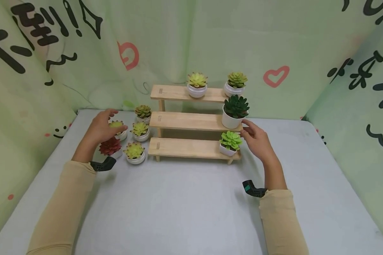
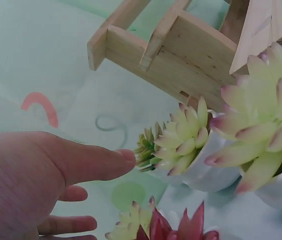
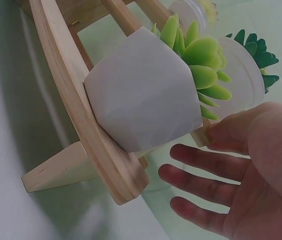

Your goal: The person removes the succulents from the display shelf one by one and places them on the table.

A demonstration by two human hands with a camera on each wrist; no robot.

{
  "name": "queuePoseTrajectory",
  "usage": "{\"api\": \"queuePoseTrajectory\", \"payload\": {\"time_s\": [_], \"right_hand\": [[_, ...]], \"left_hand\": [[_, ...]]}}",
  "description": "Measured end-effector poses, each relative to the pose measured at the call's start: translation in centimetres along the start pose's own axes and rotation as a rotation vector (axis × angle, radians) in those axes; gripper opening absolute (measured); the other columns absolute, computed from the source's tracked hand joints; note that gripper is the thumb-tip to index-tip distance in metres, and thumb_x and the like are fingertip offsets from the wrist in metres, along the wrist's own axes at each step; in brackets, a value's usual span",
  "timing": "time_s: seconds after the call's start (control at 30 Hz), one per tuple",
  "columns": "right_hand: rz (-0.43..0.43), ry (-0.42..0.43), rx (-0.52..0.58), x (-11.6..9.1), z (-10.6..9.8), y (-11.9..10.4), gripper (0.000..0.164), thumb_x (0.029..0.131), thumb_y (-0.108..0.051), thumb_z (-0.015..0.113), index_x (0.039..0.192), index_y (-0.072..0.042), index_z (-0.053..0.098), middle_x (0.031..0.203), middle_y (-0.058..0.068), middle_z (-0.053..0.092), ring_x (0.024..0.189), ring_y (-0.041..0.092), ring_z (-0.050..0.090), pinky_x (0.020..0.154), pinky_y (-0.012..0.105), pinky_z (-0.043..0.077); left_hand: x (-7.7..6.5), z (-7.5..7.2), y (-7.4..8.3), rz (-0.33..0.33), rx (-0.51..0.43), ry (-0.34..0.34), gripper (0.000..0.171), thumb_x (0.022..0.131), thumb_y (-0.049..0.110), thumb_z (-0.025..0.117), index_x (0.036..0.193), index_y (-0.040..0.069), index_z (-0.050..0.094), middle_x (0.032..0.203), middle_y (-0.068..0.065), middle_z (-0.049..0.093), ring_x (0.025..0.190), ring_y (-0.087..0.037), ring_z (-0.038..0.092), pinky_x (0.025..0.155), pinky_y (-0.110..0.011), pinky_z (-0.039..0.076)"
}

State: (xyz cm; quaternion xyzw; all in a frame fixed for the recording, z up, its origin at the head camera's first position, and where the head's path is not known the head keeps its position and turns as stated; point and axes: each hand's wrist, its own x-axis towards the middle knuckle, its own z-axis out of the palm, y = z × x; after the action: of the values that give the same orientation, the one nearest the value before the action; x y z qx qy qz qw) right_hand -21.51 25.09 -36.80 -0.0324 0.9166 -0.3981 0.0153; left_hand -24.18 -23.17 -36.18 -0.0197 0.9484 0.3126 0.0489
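My left hand (image 1: 103,125) is over the left group of potted succulents, fingers spread apart. Beneath it, partly covered, is a yellow-green succulent (image 1: 116,124) in a white pot, and a red succulent (image 1: 110,146) stands just in front. At the right end of a three-step wooden stand (image 1: 185,121) is my right hand (image 1: 256,140), its fingers loosely extended, with nothing gripped. Its thumb lies by the middle step's end, close to the white pot of a dark green succulent (image 1: 236,107). A bright green succulent (image 3: 203,65) in an angular white pot (image 3: 143,92) sits on the lowest step beside this hand.
Two yellow-green succulents, one left (image 1: 197,80) and one right (image 1: 237,80), stand on the top step. Between my left hand and the stand are several more potted succulents (image 1: 140,129). A printed green curtain (image 1: 229,42) hangs behind the white table (image 1: 178,205).
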Motion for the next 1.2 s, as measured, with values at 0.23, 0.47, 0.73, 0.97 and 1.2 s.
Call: {"api": "queuePoseTrajectory", "payload": {"time_s": [0.23,0.47,0.73,0.97,1.2], "right_hand": [[-0.003,-0.001,0.007,0.1,0.0,0.0,0.05,0.105,-0.026,0.038,0.152,-0.012,0.029,0.135,0.025,0.055,0.122,0.04,0.055,0.106,0.059,0.04],[-0.011,0.007,0.004,0.1,0.0,0.0,0.05,0.105,-0.026,0.039,0.152,-0.012,0.03,0.134,0.025,0.056,0.122,0.04,0.056,0.106,0.059,0.041],[0.007,-0.001,0.003,-0.1,0.0,-0.2,0.05,0.105,-0.026,0.038,0.152,-0.012,0.029,0.135,0.024,0.055,0.123,0.04,0.054,0.106,0.059,0.04],[-0.012,0.008,-0.001,0.0,0.0,-0.2,0.05,0.105,-0.025,0.039,0.152,-0.011,0.03,0.133,0.025,0.057,0.122,0.04,0.055,0.105,0.059,0.041],[-0.006,0.002,0.011,-0.1,0.1,0.0,0.05,0.105,-0.025,0.039,0.152,-0.011,0.03,0.134,0.025,0.056,0.121,0.04,0.056,0.105,0.058,0.041]], "left_hand": [[-0.5,-0.4,1.0,0.067,-0.011,0.044,0.075,0.088,0.031,0.069,0.148,0.006,0.031,0.147,-0.026,0.036,0.134,-0.044,0.034,0.104,-0.064,0.036],[-1.1,-0.8,1.9,0.122,-0.031,0.065,0.077,0.089,0.03,0.07,0.15,0.006,0.029,0.148,-0.024,0.036,0.135,-0.042,0.034,0.105,-0.064,0.035],[-1.6,-1.0,3.1,0.164,-0.091,0.078,0.078,0.088,0.028,0.071,0.15,0.008,0.028,0.149,-0.021,0.037,0.136,-0.04,0.034,0.108,-0.061,0.033],[-1.7,-1.1,4.2,0.217,-0.147,0.114,0.075,0.088,0.024,0.072,0.148,0.007,0.031,0.146,-0.021,0.041,0.135,-0.037,0.038,0.112,-0.052,0.034],[-1.7,-1.0,5.7,0.28,-0.264,0.139,0.07,0.088,0.025,0.072,0.146,0.01,0.036,0.143,-0.016,0.045,0.134,-0.031,0.042,0.114,-0.045,0.035]]}}
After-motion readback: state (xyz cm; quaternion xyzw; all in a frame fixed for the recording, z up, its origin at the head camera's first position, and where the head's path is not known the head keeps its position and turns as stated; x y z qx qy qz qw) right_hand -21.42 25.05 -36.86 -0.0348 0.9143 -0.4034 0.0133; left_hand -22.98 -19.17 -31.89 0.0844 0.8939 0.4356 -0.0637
